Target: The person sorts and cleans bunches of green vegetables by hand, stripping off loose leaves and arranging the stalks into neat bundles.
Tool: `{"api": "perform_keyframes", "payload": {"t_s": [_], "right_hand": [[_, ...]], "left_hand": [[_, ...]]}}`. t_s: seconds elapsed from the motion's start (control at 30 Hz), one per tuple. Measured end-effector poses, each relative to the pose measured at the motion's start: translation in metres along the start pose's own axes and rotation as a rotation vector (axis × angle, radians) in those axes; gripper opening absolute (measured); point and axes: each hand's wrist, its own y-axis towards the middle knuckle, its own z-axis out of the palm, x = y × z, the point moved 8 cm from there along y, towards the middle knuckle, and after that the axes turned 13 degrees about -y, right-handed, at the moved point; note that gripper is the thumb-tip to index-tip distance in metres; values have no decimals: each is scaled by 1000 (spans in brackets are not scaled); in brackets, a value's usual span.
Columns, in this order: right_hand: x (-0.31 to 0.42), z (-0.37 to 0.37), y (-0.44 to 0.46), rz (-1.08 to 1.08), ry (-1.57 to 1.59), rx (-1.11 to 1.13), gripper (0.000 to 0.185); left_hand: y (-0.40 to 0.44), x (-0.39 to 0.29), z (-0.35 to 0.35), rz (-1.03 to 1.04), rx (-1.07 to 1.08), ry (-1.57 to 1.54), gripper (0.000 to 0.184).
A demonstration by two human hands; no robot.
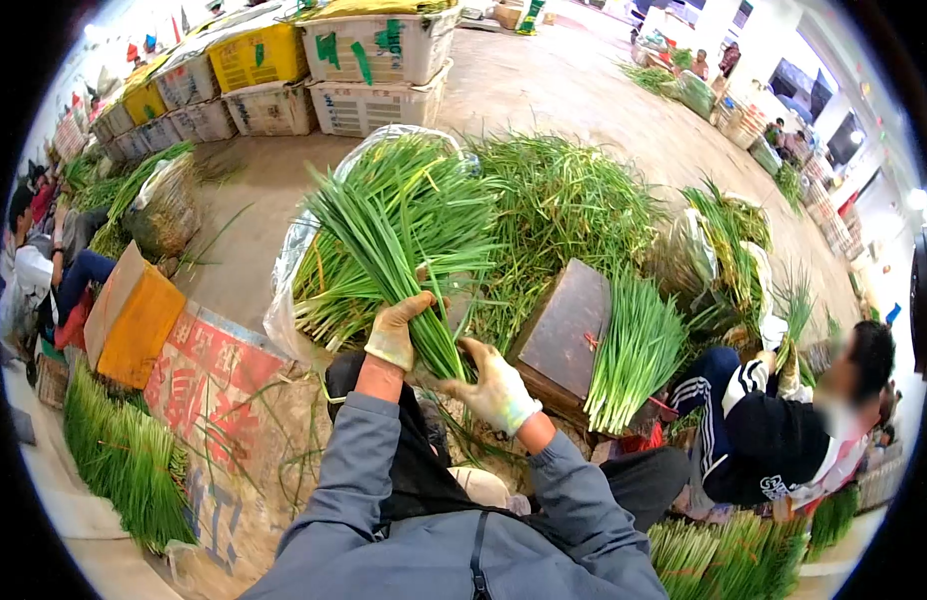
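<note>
A bunch of long green leaves with pale stem ends, which look like garlic chives (384,240), slants up and away from me. My left hand (394,332), in a partly fingerless pale glove, is closed round its stems. At the lower end, the bases sit between the thumb and fingers of my right hand (496,388), gloved in stained white. Beyond the bunch, a heap of similar chives (329,285) lies on clear plastic sheeting (284,290). A dark box (564,340) stands to the right, with a neat chive bundle (639,350) leaning on it.
A loose pile of greens (564,195) lies ahead. Flattened cardboard (219,385), an orange box (139,325) and chive bundles (124,455) are on my left. A person in a striped jacket (769,430) sits close on my right. Stacked crates (379,50) stand at the back left.
</note>
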Motion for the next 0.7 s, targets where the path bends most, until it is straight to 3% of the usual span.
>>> {"api": "perform_keyframes", "payload": {"t_s": [0.1,0.13,0.2,0.23,0.27,0.37,0.43,0.6,0.7], "right_hand": [[-27,2,5,143,313,-217,28],[-53,28,5,214,571,-215,24],[-66,15,-4,233,646,-226,20],[-87,24,-13,336,696,-205,20],[-98,19,-23,299,463,-259,20],[-133,39,-55,256,266,-244,21],[-163,70,-82,615,899,-134,23],[-188,46,-114,711,938,-148,29],[-192,42,-123,695,1016,-169,33]], "left_hand": [[-4,12,9,14,21,36,41],[-4,11,12,42,28,67,41],[-10,1,20,124,53,121,44],[-13,-7,24,207,78,166,47],[-12,-11,20,199,74,163,47],[-15,-21,21,294,111,198,47],[-18,-29,17,344,44,150,50],[-17,-62,6,434,28,114,46],[-9,-49,2,337,135,86,46]]}}
